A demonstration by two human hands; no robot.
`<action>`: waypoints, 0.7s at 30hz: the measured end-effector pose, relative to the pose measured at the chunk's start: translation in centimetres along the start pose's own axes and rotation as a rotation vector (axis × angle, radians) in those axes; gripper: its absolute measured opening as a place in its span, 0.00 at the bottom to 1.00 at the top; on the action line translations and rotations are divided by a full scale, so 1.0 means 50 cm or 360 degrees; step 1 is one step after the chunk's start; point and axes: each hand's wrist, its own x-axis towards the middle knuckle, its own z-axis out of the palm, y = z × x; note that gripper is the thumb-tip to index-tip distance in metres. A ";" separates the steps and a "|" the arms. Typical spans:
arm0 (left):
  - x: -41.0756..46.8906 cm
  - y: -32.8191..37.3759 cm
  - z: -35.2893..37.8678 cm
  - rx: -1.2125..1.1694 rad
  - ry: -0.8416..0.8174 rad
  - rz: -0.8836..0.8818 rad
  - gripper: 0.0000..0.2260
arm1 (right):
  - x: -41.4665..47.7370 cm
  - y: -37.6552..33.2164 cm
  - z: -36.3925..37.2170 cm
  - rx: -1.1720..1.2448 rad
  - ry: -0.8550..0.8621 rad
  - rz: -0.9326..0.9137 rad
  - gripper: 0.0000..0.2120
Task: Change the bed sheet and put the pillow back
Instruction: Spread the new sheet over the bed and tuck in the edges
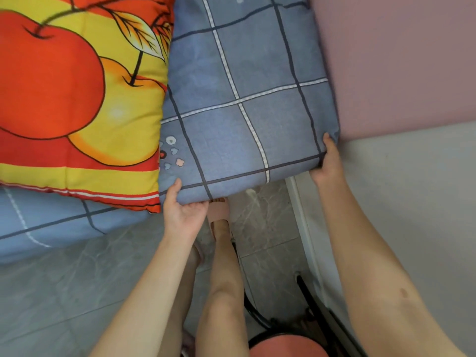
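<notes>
A blue-grey checked pillow (pixel 242 99) lies at the head of the bed, its near edge sticking out over the floor. My left hand (pixel 181 212) grips the pillow's near left corner, thumb on top and fingers underneath. My right hand (pixel 325 163) holds the near right corner the same way. A blue checked bed sheet (pixel 46 222) covers the mattress at the lower left. On it, touching the pillow's left side, lies a folded quilt (pixel 77 99) printed with red apples on yellow.
A pink and white wall (pixel 401 99) runs close along the pillow's right side. Grey tiled floor (pixel 64 292) lies below the bed edge. My foot in a pink slipper (pixel 219 215) stands under the pillow. A stool with a red seat (pixel 286 346) and black frame is at the bottom.
</notes>
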 end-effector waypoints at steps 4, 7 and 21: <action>0.016 0.001 0.007 0.0176 0.0211 -0.0030 0.16 | 0.010 0.025 0.038 -0.0187 0.0668 -0.0227 0.21; 0.013 -0.003 0.021 0.0334 0.0243 -0.0065 0.18 | -0.025 0.043 0.076 -0.0226 0.1115 -0.0359 0.18; -0.014 0.490 -0.356 0.0159 0.0590 0.0038 0.14 | -0.466 0.624 0.235 -0.0056 0.0017 0.0770 0.16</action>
